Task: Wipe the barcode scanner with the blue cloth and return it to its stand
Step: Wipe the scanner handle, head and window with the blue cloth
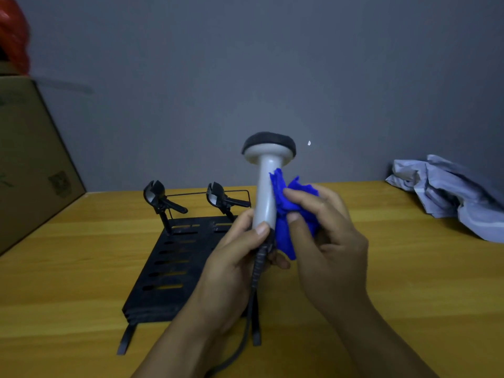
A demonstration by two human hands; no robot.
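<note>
Here I see the left hand (234, 249) wrapped around the lower handle of the barcode scanner (268, 181), holding it upright above the wooden table (81, 268). The right hand (324, 236) pinches the bunched blue cloth (289, 214) against the handle's right side. The black stand (174, 257) sits just left, empty-cradled.

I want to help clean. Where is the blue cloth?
In the head view, right of centre: the right hand presses the cloth against the scanner, which the left hand holds.
</note>
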